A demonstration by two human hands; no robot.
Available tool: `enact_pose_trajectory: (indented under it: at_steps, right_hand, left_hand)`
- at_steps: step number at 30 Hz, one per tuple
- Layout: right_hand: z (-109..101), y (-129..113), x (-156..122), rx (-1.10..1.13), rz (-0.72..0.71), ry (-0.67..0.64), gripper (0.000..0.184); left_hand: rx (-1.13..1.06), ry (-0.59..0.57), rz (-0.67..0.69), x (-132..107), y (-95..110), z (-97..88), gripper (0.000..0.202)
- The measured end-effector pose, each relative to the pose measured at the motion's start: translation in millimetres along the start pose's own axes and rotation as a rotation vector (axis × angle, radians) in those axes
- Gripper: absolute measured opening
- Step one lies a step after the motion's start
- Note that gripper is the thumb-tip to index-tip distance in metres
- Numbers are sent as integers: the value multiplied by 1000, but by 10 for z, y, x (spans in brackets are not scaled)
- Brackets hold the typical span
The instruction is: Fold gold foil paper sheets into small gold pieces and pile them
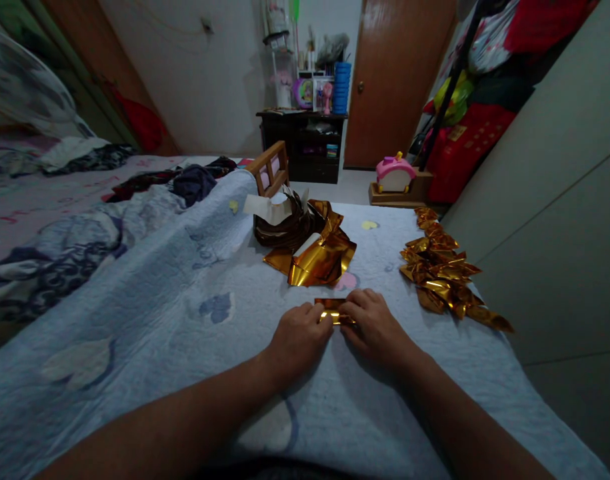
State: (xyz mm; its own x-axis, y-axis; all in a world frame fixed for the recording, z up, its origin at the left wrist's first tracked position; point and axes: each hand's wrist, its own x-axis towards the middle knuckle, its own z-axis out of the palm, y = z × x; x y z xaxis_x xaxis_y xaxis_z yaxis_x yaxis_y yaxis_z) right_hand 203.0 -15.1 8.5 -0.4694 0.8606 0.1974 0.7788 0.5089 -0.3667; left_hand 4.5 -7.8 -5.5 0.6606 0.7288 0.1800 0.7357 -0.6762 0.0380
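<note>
Between my two hands is a small sheet of gold foil paper [335, 316], rolled or folded into a narrow strip just over the bedspread. My left hand [299, 339] pinches its left end, thumb towards me and fingers curled behind. On the right end, the fingers of my right hand [372, 325] close in the same way. Just beyond lies a loose heap of gold foil sheets [319, 261], some showing white backs. A dark, curved stack of paper [285, 230] sits behind them. Off to the right, a row of folded gold foil pieces [442, 267] lies along the edge.
The blue quilted bedspread [185, 340] with heart shapes lies under everything. At its far edge stands a wooden rail [272, 167]. Rumpled clothes [109, 213] lie on the left. A pale cabinet [559, 220] borders the right side, and a dark shelf [302, 143] stands at the back.
</note>
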Motion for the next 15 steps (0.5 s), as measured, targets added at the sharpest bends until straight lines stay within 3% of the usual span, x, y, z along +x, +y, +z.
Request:
enact_pose_trajectory:
  at_steps: [5, 15]
  right_hand:
    - [87, 54, 26, -33, -16, -18, 11]
    - [134, 95, 44, 59, -113, 166, 11]
  left_hand:
    - [-157, 40, -46, 13, -49, 12, 8]
    - [-481, 199, -7, 86, -217, 52, 10]
